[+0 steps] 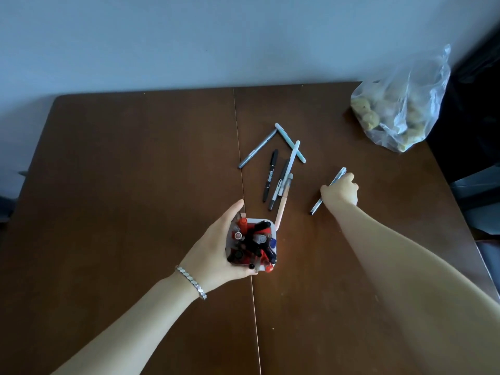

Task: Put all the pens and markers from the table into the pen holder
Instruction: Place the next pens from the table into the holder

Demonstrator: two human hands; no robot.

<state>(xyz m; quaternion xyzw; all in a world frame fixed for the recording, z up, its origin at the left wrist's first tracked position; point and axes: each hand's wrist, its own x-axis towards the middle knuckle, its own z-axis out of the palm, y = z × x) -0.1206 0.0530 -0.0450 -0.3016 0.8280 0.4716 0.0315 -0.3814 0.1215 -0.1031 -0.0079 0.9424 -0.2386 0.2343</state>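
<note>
A white pen holder [272, 228] crammed with red and black markers stands on the brown table [135, 171], with my left hand [216, 247] wrapped around its left side. My right hand [341, 192] is closed on a silver-blue pen [339, 177] lying to the right; both pen ends stick out past the fingers. Several loose pens lie beyond the holder: a grey pen [257, 149], a pale blue marker [289, 142], a black pen [270, 175], a white pen [290, 165], a dark grey pen [277, 188] and a pink pen [282, 204] touching the holder's rim.
A clear plastic bag [400, 104] with yellowish round items sits at the table's back right corner. A seam [239, 136] runs down the table's middle. A dark chair [476, 190] stands beyond the right edge. A pale wall rises behind the table.
</note>
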